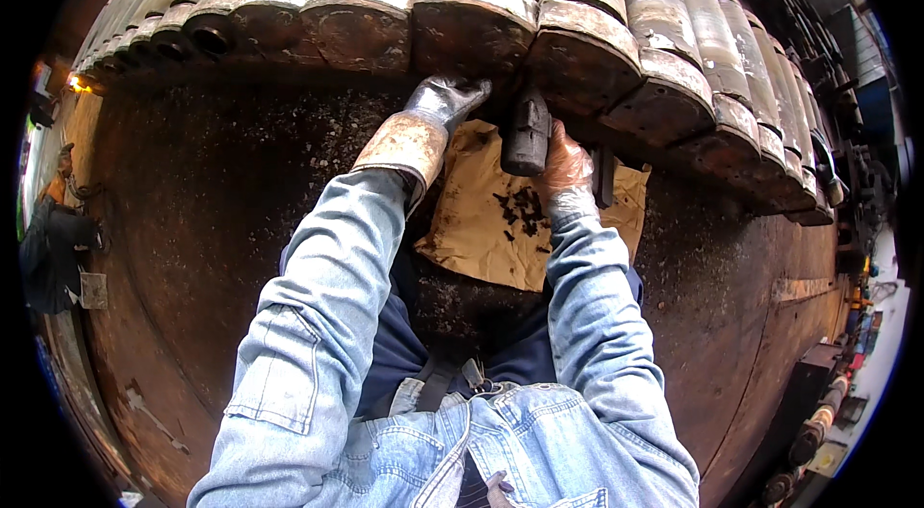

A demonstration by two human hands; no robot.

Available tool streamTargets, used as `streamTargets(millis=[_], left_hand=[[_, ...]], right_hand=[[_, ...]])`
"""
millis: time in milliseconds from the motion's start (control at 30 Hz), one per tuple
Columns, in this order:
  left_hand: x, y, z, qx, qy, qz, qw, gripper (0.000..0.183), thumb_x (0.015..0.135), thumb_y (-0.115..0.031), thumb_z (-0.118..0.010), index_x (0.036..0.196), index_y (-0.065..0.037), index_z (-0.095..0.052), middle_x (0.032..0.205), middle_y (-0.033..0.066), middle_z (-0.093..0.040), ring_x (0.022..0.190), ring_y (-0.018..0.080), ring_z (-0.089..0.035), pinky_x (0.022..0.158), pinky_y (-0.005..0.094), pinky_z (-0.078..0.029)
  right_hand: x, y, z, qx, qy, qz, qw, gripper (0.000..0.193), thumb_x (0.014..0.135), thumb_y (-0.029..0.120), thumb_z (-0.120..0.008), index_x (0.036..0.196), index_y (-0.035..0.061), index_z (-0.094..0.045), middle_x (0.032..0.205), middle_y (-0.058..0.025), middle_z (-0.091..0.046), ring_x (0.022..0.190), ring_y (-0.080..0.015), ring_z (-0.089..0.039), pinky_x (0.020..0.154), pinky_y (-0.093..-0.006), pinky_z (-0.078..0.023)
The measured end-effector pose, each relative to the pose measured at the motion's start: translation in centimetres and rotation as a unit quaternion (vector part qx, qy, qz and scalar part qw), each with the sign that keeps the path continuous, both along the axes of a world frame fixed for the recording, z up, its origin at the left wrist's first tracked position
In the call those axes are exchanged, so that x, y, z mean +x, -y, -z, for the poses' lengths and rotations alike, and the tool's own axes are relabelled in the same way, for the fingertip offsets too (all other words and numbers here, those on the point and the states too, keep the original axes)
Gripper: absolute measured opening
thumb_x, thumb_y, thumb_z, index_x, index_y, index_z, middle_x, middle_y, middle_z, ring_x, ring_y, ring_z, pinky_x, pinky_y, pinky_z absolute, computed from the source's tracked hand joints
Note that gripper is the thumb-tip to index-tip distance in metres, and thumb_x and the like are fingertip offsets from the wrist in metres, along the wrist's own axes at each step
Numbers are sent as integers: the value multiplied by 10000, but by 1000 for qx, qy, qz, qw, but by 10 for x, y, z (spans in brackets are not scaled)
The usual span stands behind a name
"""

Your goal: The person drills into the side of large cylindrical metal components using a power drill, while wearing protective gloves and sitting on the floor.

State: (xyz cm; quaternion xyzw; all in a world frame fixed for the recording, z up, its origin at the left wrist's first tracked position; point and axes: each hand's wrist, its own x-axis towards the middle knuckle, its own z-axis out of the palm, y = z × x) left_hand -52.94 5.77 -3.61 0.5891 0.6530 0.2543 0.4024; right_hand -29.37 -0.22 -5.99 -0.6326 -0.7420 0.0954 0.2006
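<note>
My left hand [445, 102], in a grey glove with a worn tan cuff, is closed just under the front edge of the row of metal cylinders [476, 17]. What its fingers hold, if anything, is hidden. Close beside it, my right hand [568, 162], in a thin brownish see-through covering, grips a hammer with a thick dark head [526, 135]. The hammer head is upright under the blocky rusty ends of the cylinders. Below both hands lies a creased brown paper sheet [486, 243] with dark flakes [522, 212] scattered on it.
The cylinders curve across the far side, from left to right. A narrow dark bar [603, 177] stands right of my right hand. Rusty, debris-strewn plate [221, 210] spreads around my legs. A dark bundle [58, 239] hangs at the left; assorted parts [818, 417] line the right edge.
</note>
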Motion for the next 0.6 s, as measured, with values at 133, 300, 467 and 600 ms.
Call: streamTargets(millis=[133,300,467,600], left_hand=[[0,1,-2,19,-82,12,996,665,878,-560,-700,1299,-47,-662,1265,175,-689,1153,273,-652,998,364,-493],[2,-5,-4,-9,-14,14,1000,635,884,-550,-693,1271,-47,-676,1260,184,-689,1150,295,-657,994,365,-498],[3,-8,-2,16,-92,15,996,615,894,-543,-680,1293,-75,-661,1299,181,-667,1188,314,-636,1026,372,-488],[-2,-12,8,148,-189,150,959,650,902,-582,-642,1346,-106,-627,1362,176,-625,1246,313,-596,1075,370,-454]], right_hand=[[-1,-1,9,22,-33,-11,999,565,729,231,-830,1204,86,-560,900,-198,-711,832,-436,-694,720,-505,-563],[5,1,0,17,-46,-8,999,558,732,235,-827,1201,95,-560,894,-202,-707,828,-437,-691,719,-510,-557],[0,4,-16,11,-25,-19,999,514,738,213,-818,1162,85,-556,878,-203,-701,828,-435,-689,722,-513,-554],[13,-1,-2,25,24,-35,999,543,725,169,-814,1176,72,-526,863,-197,-693,822,-433,-687,725,-510,-551]])
